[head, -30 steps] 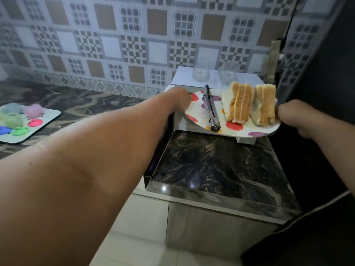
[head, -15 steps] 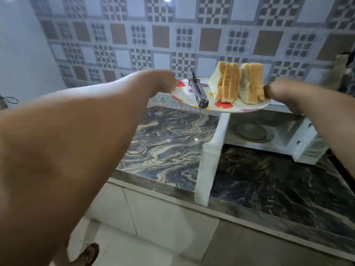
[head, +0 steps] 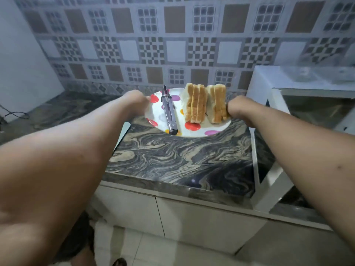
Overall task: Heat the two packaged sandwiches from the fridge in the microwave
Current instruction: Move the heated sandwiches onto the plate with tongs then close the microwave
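Note:
A white plate with coloured dots (head: pixel 194 133) is carried over the dark marbled counter (head: pixel 172 160). My left hand (head: pixel 137 99) grips its left rim and my right hand (head: pixel 237 108) grips its right rim. Two unwrapped sandwiches stand on edge on the plate: one in the middle (head: pixel 196 104), the other (head: pixel 217 103) beside my right hand. Metal tongs (head: pixel 168 110) lie on the plate's left half. The white microwave (head: pixel 269 83) stands at the right, its door (head: pixel 269 185) swung open toward me.
A patterned tiled wall (head: pixel 172 45) backs the counter. A pale tray edge (head: pixel 123 134) shows under my left forearm. A black cable (head: pixel 15 114) lies at far left. White cabinet fronts (head: pixel 172 212) and floor tiles sit below the counter edge.
The plate with sandwiches and tongs has moved left, away from the microwave opening, and now hangs over the counter to the microwave's left. My view has swung left with it.

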